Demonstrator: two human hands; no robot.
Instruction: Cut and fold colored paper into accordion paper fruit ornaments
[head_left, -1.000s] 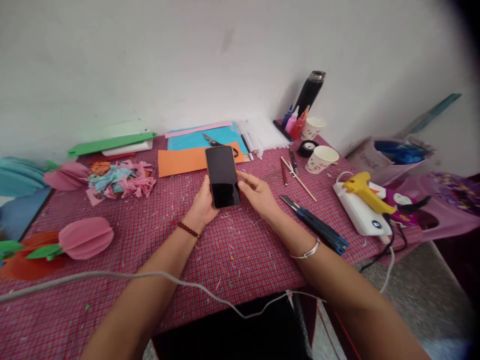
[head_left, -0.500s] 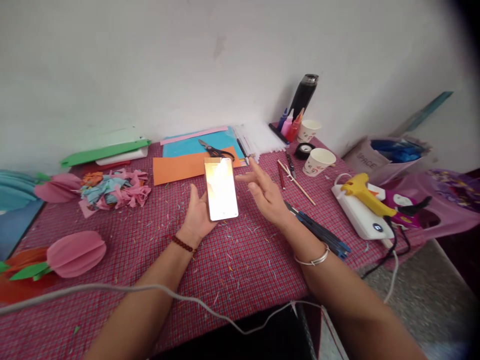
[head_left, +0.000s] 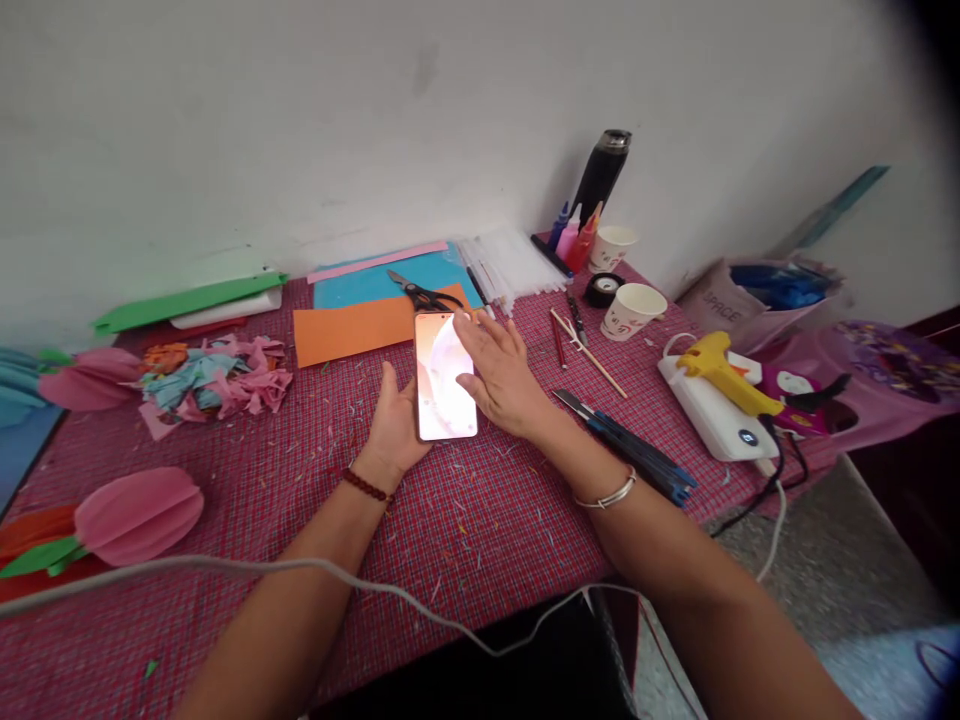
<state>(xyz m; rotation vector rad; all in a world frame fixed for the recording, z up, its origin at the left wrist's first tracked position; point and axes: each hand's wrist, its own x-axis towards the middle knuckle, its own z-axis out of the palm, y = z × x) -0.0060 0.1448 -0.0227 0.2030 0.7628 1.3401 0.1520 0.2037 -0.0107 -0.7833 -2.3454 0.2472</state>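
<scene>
My left hand [head_left: 394, 430] holds a smartphone [head_left: 442, 385] from below, over the red checked tablecloth [head_left: 465, 520]; its screen is lit. My right hand [head_left: 501, 375] is open, fingers stretched out, with the fingertips on the upper right part of the phone screen. An orange paper sheet [head_left: 352, 333] lies just behind the phone, with black scissors [head_left: 424, 293] on its far edge.
Pink paper flowers [head_left: 135, 510] and a heap of paper scraps [head_left: 214, 375] lie at left. At right are sticks and pens [head_left: 585, 345], dark blue strips [head_left: 637, 455], paper cups [head_left: 632, 310], a yellow glue gun [head_left: 724, 375] on a white block, a black bottle [head_left: 600, 175]. A white cable [head_left: 300, 570] crosses the near edge.
The phone screen went from dark to lit. My right hand let go of the phone's side, lifted off, then came down with its fingers on the screen.
</scene>
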